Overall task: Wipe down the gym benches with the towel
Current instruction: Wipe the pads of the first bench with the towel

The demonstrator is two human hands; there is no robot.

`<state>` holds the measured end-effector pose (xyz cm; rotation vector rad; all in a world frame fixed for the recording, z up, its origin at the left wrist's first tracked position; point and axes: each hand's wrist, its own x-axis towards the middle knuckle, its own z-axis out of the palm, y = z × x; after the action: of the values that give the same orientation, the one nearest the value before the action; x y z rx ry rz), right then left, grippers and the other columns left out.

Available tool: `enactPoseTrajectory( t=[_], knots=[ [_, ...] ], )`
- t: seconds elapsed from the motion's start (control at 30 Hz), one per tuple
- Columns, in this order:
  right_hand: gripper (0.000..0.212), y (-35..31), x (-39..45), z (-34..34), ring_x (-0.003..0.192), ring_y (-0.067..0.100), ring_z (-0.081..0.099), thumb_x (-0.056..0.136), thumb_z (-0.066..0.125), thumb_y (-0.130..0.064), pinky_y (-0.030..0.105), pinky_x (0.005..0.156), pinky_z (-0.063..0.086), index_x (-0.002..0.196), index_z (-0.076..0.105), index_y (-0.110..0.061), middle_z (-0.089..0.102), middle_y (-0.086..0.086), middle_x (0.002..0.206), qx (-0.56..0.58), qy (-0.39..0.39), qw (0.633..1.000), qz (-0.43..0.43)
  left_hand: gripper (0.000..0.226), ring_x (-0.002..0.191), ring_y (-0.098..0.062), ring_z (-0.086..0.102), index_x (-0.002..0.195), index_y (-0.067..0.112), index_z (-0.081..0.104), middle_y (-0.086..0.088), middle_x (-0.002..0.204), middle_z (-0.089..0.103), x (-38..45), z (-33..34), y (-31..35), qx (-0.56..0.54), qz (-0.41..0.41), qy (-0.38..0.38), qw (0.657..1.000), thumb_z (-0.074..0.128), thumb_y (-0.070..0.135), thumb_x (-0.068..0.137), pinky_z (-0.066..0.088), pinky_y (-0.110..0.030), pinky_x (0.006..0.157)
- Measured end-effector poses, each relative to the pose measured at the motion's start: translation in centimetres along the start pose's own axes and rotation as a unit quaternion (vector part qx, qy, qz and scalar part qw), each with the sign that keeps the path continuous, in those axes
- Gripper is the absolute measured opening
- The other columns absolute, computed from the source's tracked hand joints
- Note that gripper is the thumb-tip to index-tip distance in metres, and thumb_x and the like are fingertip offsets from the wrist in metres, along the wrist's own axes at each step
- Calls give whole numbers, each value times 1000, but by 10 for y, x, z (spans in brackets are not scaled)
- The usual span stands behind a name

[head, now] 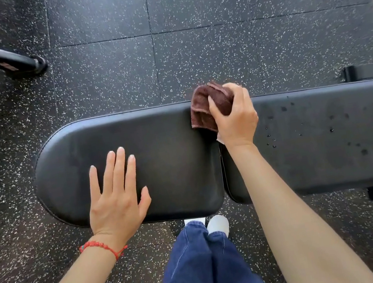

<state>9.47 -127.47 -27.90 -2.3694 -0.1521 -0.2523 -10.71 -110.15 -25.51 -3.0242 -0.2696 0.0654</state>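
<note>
Your right hand [235, 117] is bunching the brown towel [209, 107] in a closed grip, pressing it on the far edge of the black desk [171, 159], right at the seam between its two pads. Your left hand [115, 194] is lying flat with fingers spread on the rounded left pad, near its front edge. Speckled floor [190, 53] is lying open beyond the far edge. Droplets [342, 124] are dotting the right pad, which is running out of frame; your legs are hiding the frame below.
</note>
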Motion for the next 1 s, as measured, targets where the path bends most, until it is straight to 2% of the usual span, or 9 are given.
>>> enactPoseTrajectory(
  t=[0.13,0.27,0.43,0.53,0.6,0.73,0.87,1.0],
  knots=[
    [35,21,-3,-28,82,32,64,80,67,-29,38,70,52,103,65,-1,65,14,91,-27,14,998,-50,55,136,-33,26,133,1,43,-22,145,35,9,-7,18,-32,1,13,999,41,27,85,15,-59,109],
    [34,47,2,-47,81,31,64,81,70,-26,38,71,54,103,65,-2,66,13,93,-69,11,993,-95,54,134,-33,31,132,0,45,-20,142,39,33,-13,63,-83,33,-11,996,40,26,84,19,-59,108],
    [43,75,-6,-43,86,34,64,75,79,-24,42,80,49,108,64,-2,67,15,97,-103,-105,981,-127,53,133,-34,35,132,0,46,-19,142,40,59,-4,101,-94,66,-45,992,42,25,85,24,-58,108],
    [51,86,-10,-39,95,32,62,72,80,-32,44,92,44,111,63,-4,66,12,103,-90,-121,983,-108,56,133,-33,34,133,0,45,-19,142,40,69,7,116,-83,69,-55,993,57,21,84,24,-59,107],
    [56,93,-9,-39,99,31,60,70,80,-37,44,96,43,112,61,-6,65,10,106,-71,-122,984,-104,55,134,-32,34,135,1,43,-17,144,38,72,11,123,-53,65,-66,994,56,24,86,23,-58,108],
    [53,101,-11,-40,94,28,62,70,79,-39,41,91,48,108,61,-8,66,7,102,-46,-125,983,-127,53,134,-30,34,136,2,42,-16,144,38,72,16,126,-19,55,-68,996,38,29,90,23,-56,109],
    [41,102,-18,-38,82,23,61,74,74,-36,35,79,51,100,64,-6,66,6,89,-52,-85,985,-140,53,134,-30,33,136,3,42,-16,144,38,71,20,125,-14,54,-57,997,36,30,91,21,-55,110],
    [42,110,-50,-48,81,25,64,69,79,-32,34,81,50,99,63,-8,67,8,88,-42,-91,982,-157,53,135,-30,33,136,3,42,-15,145,37,71,21,125,-19,53,-47,997,36,30,92,20,-55,110]
  ],
)
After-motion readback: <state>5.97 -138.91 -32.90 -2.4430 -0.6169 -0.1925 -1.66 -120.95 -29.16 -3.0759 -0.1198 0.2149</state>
